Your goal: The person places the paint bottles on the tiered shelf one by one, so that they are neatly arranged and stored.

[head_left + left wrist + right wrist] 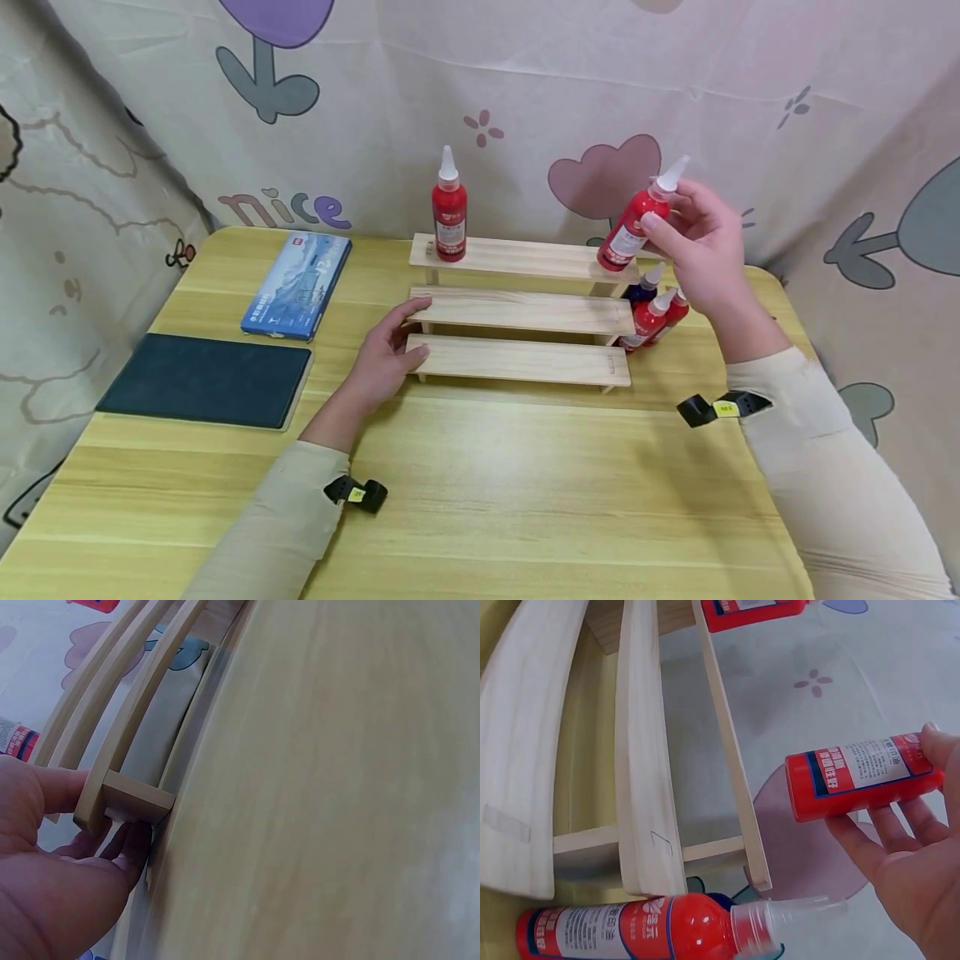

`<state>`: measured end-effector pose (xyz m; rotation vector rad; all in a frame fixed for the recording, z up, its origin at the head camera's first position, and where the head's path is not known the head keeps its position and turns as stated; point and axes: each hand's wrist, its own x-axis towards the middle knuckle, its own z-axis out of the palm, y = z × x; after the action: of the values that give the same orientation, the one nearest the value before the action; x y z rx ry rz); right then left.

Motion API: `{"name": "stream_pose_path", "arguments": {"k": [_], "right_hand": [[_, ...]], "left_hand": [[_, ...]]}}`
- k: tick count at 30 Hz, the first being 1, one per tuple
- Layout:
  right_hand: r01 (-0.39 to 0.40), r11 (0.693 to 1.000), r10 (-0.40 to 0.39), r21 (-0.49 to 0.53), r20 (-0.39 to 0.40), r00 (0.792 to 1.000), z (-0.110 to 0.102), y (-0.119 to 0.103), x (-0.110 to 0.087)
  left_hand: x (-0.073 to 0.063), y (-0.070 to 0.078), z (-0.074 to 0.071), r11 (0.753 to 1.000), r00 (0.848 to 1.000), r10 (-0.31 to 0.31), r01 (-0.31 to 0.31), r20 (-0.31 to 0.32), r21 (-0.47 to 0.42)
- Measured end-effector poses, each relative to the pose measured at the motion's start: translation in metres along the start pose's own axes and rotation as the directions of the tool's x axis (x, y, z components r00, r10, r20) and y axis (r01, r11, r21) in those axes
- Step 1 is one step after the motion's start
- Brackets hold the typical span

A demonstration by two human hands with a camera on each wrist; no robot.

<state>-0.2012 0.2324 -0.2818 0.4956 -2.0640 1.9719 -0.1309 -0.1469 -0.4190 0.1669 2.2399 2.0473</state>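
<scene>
A three-step wooden rack stands on the table. My left hand grips its left end, thumb on the lowest step; in the left wrist view the fingers curl under that end. Tilted over the right end of the top step is a red bottle with a white pointed cap, held between the thumb and fingers of my right hand. In the right wrist view the bottle shows a white label, its base apart from the step. A second red bottle stands upright on the top step's left end.
Beside the rack's right end stand more red bottles and a dark blue bottle, partly hidden. On the left lie a blue box and a dark green notebook. A printed curtain hangs behind the table.
</scene>
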Motion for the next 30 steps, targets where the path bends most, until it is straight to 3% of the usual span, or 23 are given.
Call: {"name": "stream_pose_path", "arguments": {"k": [7,19,30], "right_hand": [[-0.024,1.000,0.025,-0.013,0.049,0.998,0.005,0.007,0.012],[-0.026,0.986,0.043,-0.163,0.102,0.994,0.000,0.022,0.013],[-0.024,0.992,0.039,-0.123,0.120,0.992,0.001,0.020,0.018]], "left_hand": [[0.000,0.000,0.000,1.000,1.000,-0.005,0.005,-0.001,0.006],[0.000,-0.002,-0.001,1.000,1.000,0.003,-0.003,0.006,0.002],[0.000,-0.002,0.000,1.000,1.000,0.006,-0.006,0.000,0.013]]}}
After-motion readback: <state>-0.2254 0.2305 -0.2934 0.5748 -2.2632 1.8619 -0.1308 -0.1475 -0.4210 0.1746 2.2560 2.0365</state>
